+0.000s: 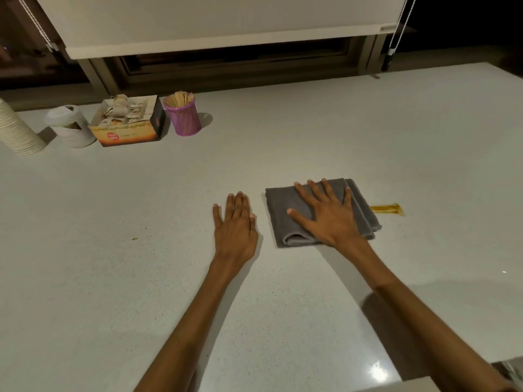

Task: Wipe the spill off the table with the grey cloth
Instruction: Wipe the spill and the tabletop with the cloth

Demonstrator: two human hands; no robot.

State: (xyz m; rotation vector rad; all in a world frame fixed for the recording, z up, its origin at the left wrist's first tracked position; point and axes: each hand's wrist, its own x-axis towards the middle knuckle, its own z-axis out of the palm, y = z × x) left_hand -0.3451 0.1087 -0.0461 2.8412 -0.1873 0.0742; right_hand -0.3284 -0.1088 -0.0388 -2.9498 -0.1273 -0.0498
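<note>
A folded grey cloth (280, 213) lies on the white table (141, 250), right of centre. My right hand (325, 215) presses flat on top of it, fingers spread, palm down. Just beyond the cloth's right edge a yellow-brown streak of spill (387, 208) shows on the table. My left hand (235, 224) rests flat on the bare table a little left of the cloth, fingers together, holding nothing.
At the back left stand a purple cup of wooden sticks (184, 116), an open box of tea bags (130, 123), a white container (72, 127) and a stack of paper cups (17, 131). A window with a lowered blind (215, 21) runs behind the table.
</note>
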